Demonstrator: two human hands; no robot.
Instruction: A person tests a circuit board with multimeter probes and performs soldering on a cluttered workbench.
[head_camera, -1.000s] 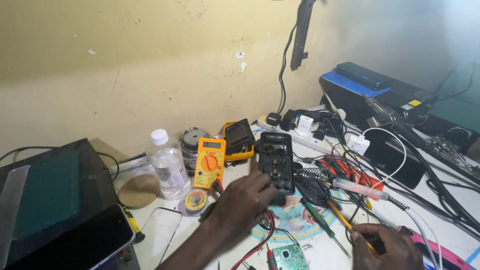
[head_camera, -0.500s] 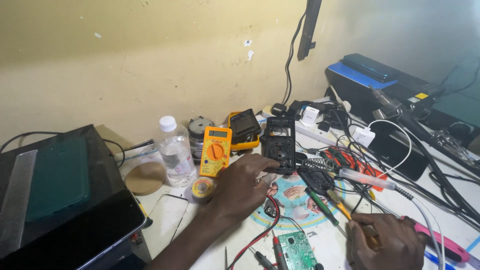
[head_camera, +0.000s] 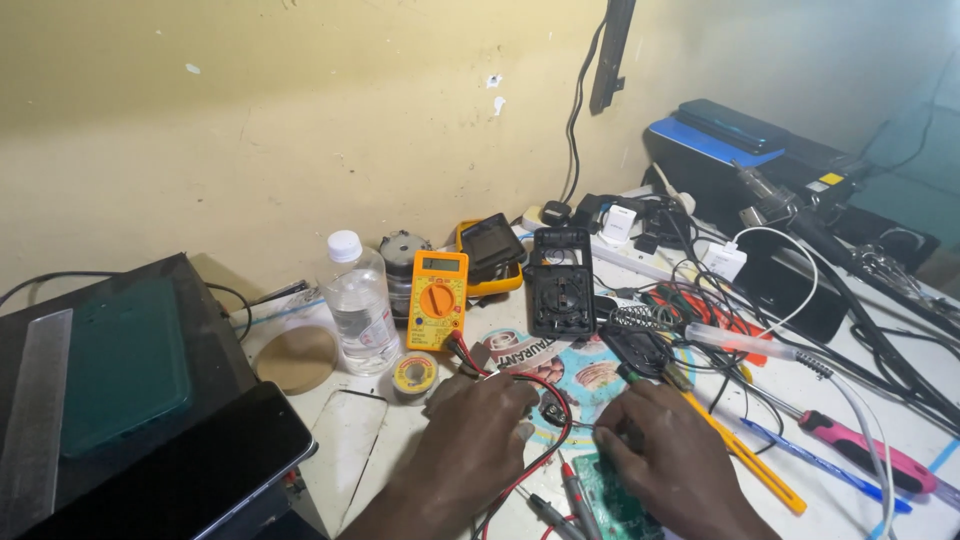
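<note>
While I'm scanning left to right: green phone lying on black box, clear bottle standing beside yellow multimeter, solder reel sitting just below. Left hand resting palm down, fingers curled over red and black test leads; grip unclear. Right hand pinching thin wire above green circuit board. Orange ruler and pink-handled screwdriver lying further right.

Both hands, left hand and right hand, rest near a green circuit board.
</note>
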